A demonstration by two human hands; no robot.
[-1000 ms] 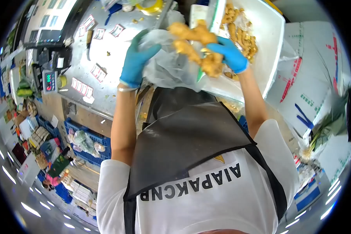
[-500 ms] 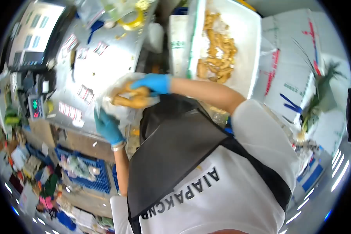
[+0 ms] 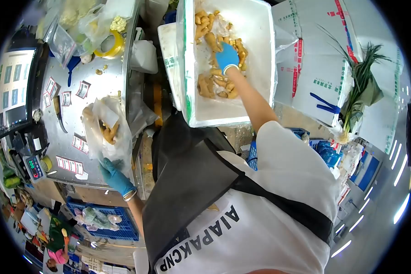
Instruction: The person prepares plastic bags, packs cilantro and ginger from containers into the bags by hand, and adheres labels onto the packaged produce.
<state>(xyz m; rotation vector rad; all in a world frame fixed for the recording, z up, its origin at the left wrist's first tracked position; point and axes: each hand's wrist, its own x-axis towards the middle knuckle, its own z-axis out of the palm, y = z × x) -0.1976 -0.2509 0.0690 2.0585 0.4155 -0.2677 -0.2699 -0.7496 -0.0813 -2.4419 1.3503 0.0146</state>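
My right hand (image 3: pixel 227 57), in a blue glove, reaches into a white foam box (image 3: pixel 260 98) onto pieces of ginger (image 3: pixel 207 86). Its fingers point down among the ginger, and their tips are hidden. On the metal table at left lies a clear plastic bag (image 3: pixel 95 137) with ginger (image 3: pixel 109 132) and a pale slip in it. My left hand (image 3: pixel 116 176), also in a blue glove, is closed on the near edge of this bag.
A knife (image 3: pixel 59 113) and several printed labels (image 3: pixel 70 164) lie on the table (image 3: pixel 77 123), beside a scale (image 3: pixel 34 167) and a screen (image 3: pixel 13 86). Yellow tape (image 3: pixel 110 45) and bags sit at its far end. Foam boxes (image 3: pixel 322 68) with green onions (image 3: pixel 358 100) stand at right.
My right hand has moved from the bag, where it was at some ginger, right into the foam box. The bag now rests lower on the table. My left hand stays at its edge.
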